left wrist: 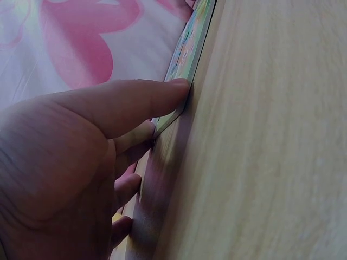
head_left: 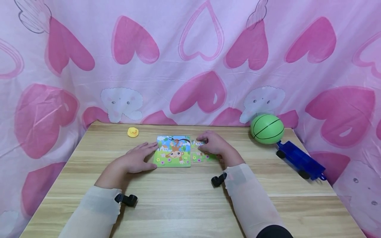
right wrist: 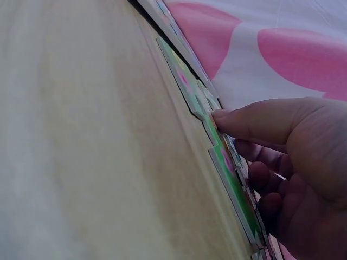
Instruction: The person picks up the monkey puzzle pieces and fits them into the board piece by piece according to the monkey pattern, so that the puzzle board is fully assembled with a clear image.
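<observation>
A square picture puzzle (head_left: 175, 154) with a monkey hanging from a branch lies flat on the wooden table. My left hand (head_left: 136, 160) rests beside it with fingers extended; the thumb touches its near left corner, and a fingertip meets the left edge. Just right of the puzzle lie several loose jigsaw pieces (head_left: 197, 158) with green grass and flowers. Over them, my right hand (head_left: 215, 144) has its fingers curled, thumb and fingers pinching a puzzle piece (right wrist: 208, 111) among the others. That hand partly hides the pieces in the head view.
A yellow rubber duck (head_left: 133, 132) sits at the back left of the table (head_left: 175, 205). At the back right are a green ball (head_left: 267, 129) with black lines and a blue toy trailer (head_left: 302, 160) with dark wheels. A pink heart-patterned curtain (head_left: 166, 72) hangs behind.
</observation>
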Tool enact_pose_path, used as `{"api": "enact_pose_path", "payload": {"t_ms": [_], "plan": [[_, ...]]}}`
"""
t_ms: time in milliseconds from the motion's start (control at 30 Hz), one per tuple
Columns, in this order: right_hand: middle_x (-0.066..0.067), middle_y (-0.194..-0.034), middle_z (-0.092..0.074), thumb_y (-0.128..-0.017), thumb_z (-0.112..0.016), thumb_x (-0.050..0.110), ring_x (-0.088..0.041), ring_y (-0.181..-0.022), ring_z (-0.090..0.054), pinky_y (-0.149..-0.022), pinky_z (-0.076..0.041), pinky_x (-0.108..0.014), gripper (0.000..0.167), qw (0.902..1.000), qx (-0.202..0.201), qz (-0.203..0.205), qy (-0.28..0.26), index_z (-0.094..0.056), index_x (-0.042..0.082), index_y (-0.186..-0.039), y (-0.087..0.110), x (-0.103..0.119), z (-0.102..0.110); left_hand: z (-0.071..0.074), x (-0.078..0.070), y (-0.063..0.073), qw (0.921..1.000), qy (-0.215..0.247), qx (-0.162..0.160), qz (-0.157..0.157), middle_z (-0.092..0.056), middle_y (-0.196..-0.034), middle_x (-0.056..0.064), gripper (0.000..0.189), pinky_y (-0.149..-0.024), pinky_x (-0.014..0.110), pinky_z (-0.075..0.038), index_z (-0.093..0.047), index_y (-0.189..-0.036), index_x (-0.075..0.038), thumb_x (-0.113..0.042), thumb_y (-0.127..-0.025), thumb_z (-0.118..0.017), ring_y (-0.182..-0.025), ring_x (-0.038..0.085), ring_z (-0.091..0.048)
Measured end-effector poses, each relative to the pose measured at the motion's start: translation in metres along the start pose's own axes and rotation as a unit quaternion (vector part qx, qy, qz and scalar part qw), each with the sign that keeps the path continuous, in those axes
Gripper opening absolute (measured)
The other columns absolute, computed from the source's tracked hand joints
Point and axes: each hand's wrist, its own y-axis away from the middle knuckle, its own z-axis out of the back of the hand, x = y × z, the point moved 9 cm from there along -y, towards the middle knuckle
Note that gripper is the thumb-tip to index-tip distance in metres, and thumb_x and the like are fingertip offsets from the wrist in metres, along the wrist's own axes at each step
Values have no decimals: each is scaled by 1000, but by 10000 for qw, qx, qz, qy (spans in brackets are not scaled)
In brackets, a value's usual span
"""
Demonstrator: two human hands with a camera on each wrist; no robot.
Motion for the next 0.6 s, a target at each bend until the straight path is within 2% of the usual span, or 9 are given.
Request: {"api": "enact_pose_path", "payload": {"t_ms": [133, 333, 600], "plan": [[-1, -131, -64, -93, -85, 27, -24, -110, -58, -106, -51, -45, 38, 10000, -23, -20, 23, -77, 24, -131, 0, 1, 0, 1, 0, 0, 10000, 10, 6, 16, -24, -181, 4, 91, -128, 79, -16, -29, -171, -22, -51, -98, -72, -167, 46, -13], [-1, -121, -69, -94, -83, 23, -25, -109, -62, -101, -55, -45, 29, 9987, -246, -259, -356, -76, 27, -122, 1, -1, 4, 1, -1, 1, 10000, 23, 21, 57, -24, -181, 4, 91, -129, 78, -16, -28, -172, -21, -51, -98, -72, -167, 46, -13], [3, -110, -72, -102, -73, 25, -21, -104, -65, -96, -58, -41, 16, 9975, -563, -123, -409, -76, 27, -118, 4, 9, 11, 2, -2, 1, 10000, 70, 12, 18, -24, -181, 4, 91, -129, 77, -16, -29, -171, -21, -52, -97, -73, -167, 46, -13]]}}
